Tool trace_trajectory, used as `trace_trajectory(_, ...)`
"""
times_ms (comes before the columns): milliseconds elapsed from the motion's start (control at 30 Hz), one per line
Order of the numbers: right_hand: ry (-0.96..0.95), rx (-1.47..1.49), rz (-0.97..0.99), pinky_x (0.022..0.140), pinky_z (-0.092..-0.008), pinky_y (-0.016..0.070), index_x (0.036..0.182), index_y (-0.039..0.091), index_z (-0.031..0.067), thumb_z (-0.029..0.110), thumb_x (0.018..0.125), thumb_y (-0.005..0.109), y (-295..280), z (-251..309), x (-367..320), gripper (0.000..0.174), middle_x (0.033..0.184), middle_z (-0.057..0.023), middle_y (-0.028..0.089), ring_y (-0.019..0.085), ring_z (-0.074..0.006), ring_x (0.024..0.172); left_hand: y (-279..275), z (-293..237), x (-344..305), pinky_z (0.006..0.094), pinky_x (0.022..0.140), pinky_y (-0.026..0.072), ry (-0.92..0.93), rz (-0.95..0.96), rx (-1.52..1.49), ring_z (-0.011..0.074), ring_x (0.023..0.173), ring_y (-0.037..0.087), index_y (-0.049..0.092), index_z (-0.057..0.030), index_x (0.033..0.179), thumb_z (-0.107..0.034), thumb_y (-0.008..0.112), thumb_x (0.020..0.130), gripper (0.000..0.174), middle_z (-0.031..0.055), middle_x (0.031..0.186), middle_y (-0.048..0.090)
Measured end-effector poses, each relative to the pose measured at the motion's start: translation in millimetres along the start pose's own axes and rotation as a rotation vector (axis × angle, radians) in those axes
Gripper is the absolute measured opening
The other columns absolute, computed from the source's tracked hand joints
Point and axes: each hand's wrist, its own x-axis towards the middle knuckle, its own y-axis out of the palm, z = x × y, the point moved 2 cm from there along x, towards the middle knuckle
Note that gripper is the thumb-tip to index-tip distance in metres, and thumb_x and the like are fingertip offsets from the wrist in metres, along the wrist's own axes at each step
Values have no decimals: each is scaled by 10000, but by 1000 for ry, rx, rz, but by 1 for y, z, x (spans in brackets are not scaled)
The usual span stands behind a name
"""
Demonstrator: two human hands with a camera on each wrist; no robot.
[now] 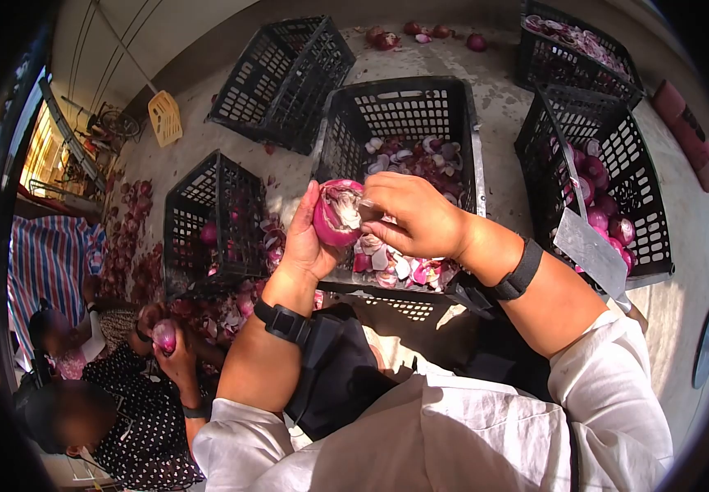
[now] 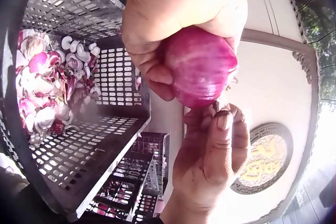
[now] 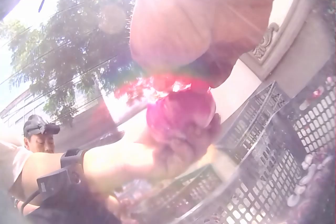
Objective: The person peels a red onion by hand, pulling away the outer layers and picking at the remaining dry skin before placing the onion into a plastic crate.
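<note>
- So the red onion [image 1: 329, 225] is up in the air between the two hands, roughly above the near-left part of the middle black plastic crate [image 1: 479, 172].
- Left hand [image 1: 307, 238] has it: fingers and thumb curled round the bulb, holding it from the left and behind in the head view.
- Right hand [image 1: 416, 211] comes in from the other side, thumb and fingertips bent in at the torn, pale skin [image 1: 346, 199]. Looks like a pinch on that skin, though the exact grip's partly hidden.
- Key bit of geometry: the ragged pale patch faces the right fingertips, the smooth purple side sits against the left palm. Left has the bulb, right's just at its edge.
- Long axis? Can't really tell, the bulb's nearly round and half covered.
- Right wrist view is mostly glare, so not much help there.
- Loose onion peels [image 1: 408, 271] lie in the crate below.
</note>
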Motion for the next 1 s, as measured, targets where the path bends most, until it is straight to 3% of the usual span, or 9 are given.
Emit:
trace_trajectory(100,59,164,-27,685,-414,491,959,556,3,137,691,739,-1,2,0,351,875,-138,543,578,-354,805,3,-2,-1,388,909,506,10,-24,45,227,1007,622,587,-51,1127,-480,522,938,473,95,1071,646)
trace_trajectory(200,74,144,-43,660,-402,497,951,581,23,122,664,759,0,3,1,352,908,-129,553,590,-331,793,3,-2,-2,392,895,522,13,-32,72,224,1017,618,577,-64,1141,-473,530,936,459,91,1081,638)
trace_trajectory(333,24,47,-88,667,-404,502,891,609,36,87,669,750,7,1,-2,268,892,-117,571,602,-318,789,1,-4,-5,417,881,536,21,81,71,225,1075,590,506,-90,1234,-419,582,921,460,92,1171,585)
trace_trajectory(433,40,54,-98,669,-402,507,853,610,35,67,686,731,8,-2,-3,209,866,-113,580,605,-317,784,9,-7,-10,412,882,537,84,65,240,239,1107,579,425,-98,1333,-393,666,863,605,98,1227,552)
trace_trajectory(533,64,47,-96,667,-404,508,834,594,27,56,707,709,8,-3,-2,174,847,-117,579,602,-327,776,13,-7,-11,399,867,550,134,32,297,236,1129,561,354,-121,1363,-305,725,824,680,89,1231,531)
trace_trajectory(633,86,8,-86,669,-413,506,813,572,17,42,724,687,7,2,-1,148,848,-130,576,596,-344,777,14,-4,-9,397,869,554,152,17,285,229,1099,577,346,-131,1351,-262,712,836,644,78,1200,543)
trace_trajectory(933,13,32,-139,664,-431,497,846,557,2,22,742,669,9,8,5,154,834,-145,565,582,-368,765,17,2,-9,313,709,544,171,-84,315,177,940,628,500,-119,1237,-374,613,885,450,49,1093,615)
trace_trajectory(1000,14,71,-154,655,-426,492,862,560,4,30,755,673,8,9,5,158,825,-143,560,581,-360,755,10,2,-8,311,711,539,94,-84,189,173,923,634,544,-117,1192,-421,597,879,440,49,1059,640)
